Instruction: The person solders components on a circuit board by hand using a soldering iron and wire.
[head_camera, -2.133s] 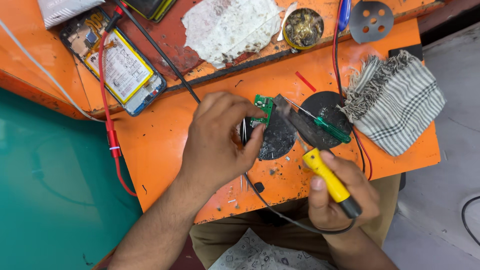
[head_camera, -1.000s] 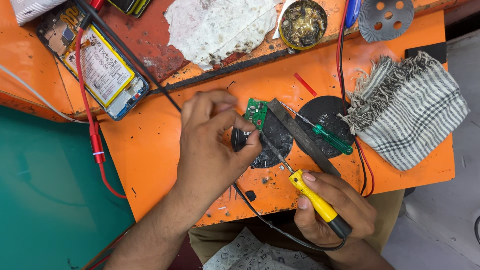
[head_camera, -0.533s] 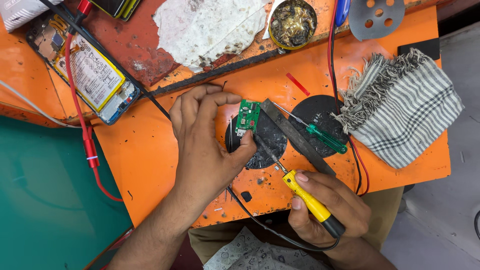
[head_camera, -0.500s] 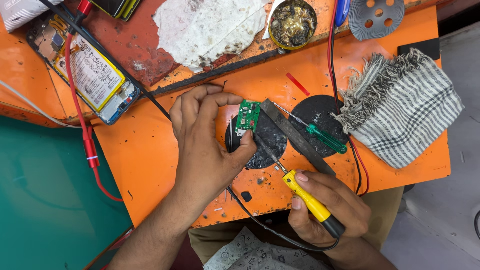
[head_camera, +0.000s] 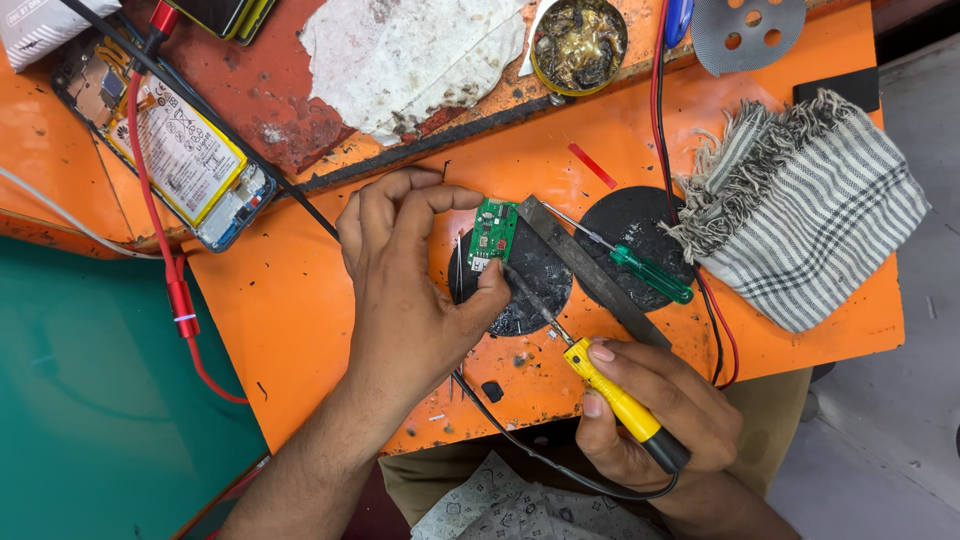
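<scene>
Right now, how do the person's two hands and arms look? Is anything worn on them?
Both hands are bare: the left hand and the right hand carry no gloves, rings or watch that I can see. Both forearms are uncovered, with no sleeve in view. The fingers have short nails. No markings are visible.

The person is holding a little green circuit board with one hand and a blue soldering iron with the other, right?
Not quite: the head view shows the soldering iron has a yellow handle, not blue. The right hand holds it, and the left hand steadies the little green circuit board on the orange table.
</scene>
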